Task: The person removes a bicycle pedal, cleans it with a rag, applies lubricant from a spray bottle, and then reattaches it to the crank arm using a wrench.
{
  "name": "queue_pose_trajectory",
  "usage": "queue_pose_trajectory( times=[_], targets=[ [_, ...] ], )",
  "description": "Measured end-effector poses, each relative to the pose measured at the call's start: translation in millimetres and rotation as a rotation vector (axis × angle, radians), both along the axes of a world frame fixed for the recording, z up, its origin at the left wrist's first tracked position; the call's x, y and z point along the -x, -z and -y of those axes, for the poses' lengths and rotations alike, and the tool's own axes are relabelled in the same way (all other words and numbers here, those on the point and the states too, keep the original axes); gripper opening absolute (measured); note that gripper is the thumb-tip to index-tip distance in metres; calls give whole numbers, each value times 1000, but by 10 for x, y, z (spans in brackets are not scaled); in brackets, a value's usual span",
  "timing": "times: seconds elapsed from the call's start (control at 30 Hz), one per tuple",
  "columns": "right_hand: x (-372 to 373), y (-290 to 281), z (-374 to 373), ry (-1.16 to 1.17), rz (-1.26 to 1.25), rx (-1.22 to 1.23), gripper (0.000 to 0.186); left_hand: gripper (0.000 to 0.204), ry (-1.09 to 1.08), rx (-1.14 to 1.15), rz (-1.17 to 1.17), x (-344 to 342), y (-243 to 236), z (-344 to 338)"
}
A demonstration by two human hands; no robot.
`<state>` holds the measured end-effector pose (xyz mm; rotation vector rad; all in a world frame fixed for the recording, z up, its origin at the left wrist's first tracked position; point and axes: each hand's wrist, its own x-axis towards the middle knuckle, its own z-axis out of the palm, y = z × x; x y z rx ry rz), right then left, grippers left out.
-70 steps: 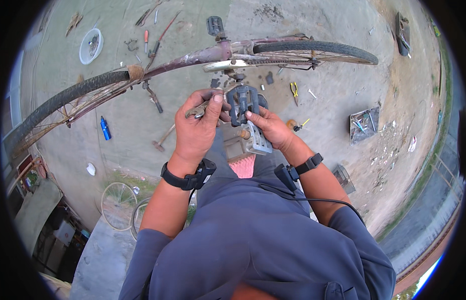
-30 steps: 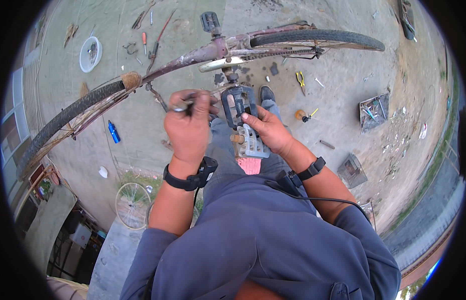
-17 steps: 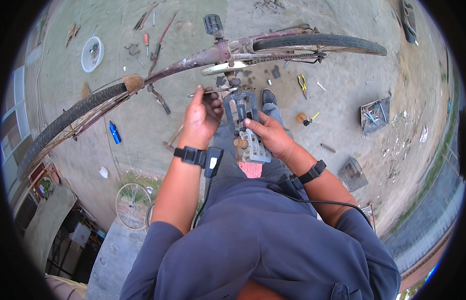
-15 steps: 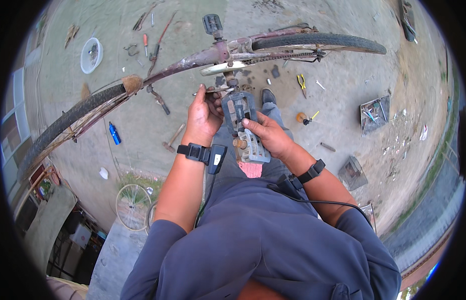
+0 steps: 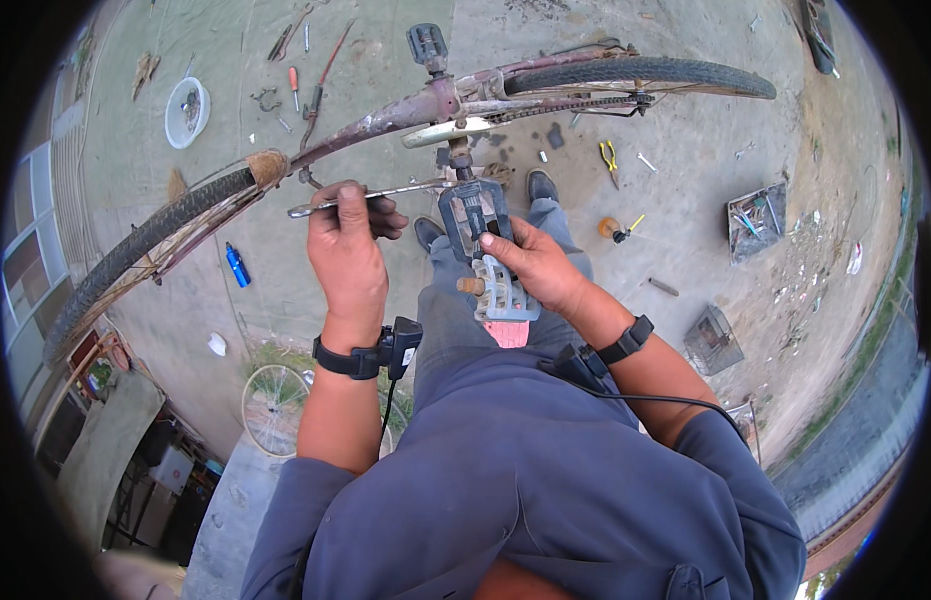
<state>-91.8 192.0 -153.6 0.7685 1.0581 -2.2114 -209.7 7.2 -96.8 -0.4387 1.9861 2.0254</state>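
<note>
Above the bare concrete ground point(image 5: 675, 180), an upside-down bicycle point(image 5: 385, 118) stretches across the upper part of the view, its front tyre point(image 5: 135, 255) curving down toward the left edge and its rear tyre point(image 5: 640, 75) running toward the upper right. The left hand point(image 5: 347, 250) is raised in front of the frame with its back to the camera and the wrist nearly straight, its fingers closed around a long thin spanner point(image 5: 370, 195) that lies almost level, one end poking out to the left of the knuckles and the other reaching right to the crank. The right hand point(image 5: 535, 268) comes in from the lower right with the forearm slanted and a black band on the wrist; its fingers are wrapped around the near pedal point(image 5: 490, 270), thumb on top, holding it just below the crank. The far pedal point(image 5: 426, 43) sticks up at the top of the frame. Both hands sit close together, with the spanner just touching the pedal's upper end as far as can be seen. On the ground beyond the bicycle lie a white bowl point(image 5: 186, 111) near the upper left, screwdrivers point(image 5: 295, 78) beside it, yellow pliers point(image 5: 609, 157) to the right, and a blue can point(image 5: 236, 266) below the front tyre. A loose wheel rim point(image 5: 275, 405) lies at the lower left.
</note>
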Motion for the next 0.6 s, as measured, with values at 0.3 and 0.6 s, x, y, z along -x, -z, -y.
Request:
queue_pose_trajectory(
  times=[0.3, 0.6],
  targets=[
    [-27, 16, 24, -15, -33, -111, 40, 18, 176, 197, -140, -198, -64, -240],
    [-26, 60, 2, 47, 30, 87, 36, 24, -218, -560, 701, 51, 881, -135]
  ],
)
